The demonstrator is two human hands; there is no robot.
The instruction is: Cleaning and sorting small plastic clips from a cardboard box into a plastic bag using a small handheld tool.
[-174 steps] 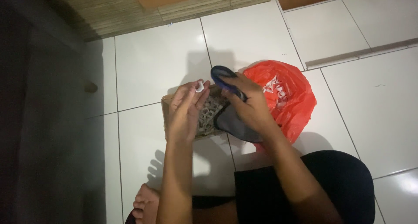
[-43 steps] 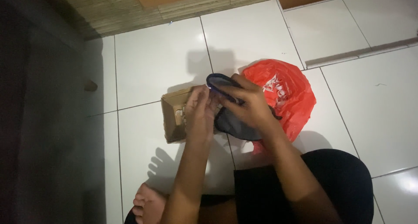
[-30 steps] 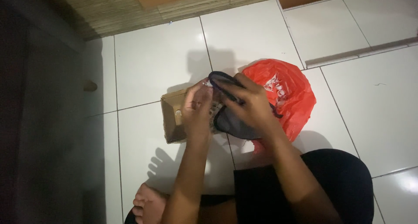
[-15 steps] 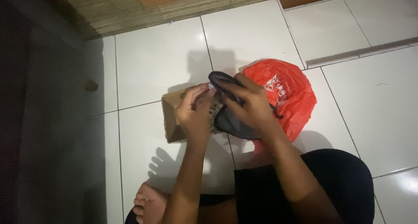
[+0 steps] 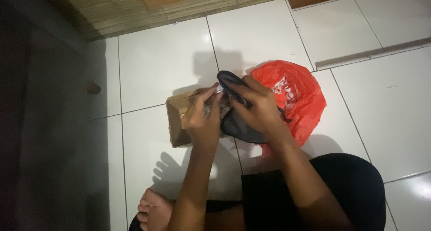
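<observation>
— Head view: what's different from a few seconds ago?
— A cardboard box (image 5: 176, 123) now lies on the white floor tiles under the left hand (image 5: 204, 118), which pinches something small and speckled. The right hand (image 5: 256, 107) stays clamped on the dark slipper (image 5: 240, 125), beside the red plastic bag (image 5: 298, 96)

The cardboard box (image 5: 176, 123) lies on the tiled floor (image 5: 161, 65), left of the plastic bag (image 5: 298, 98); between them the left hand (image 5: 204, 121) and right hand (image 5: 256, 107) meet over the dark shoe (image 5: 238, 125); the bare foot (image 5: 155, 211) lies nearer the person, below the box.
</observation>
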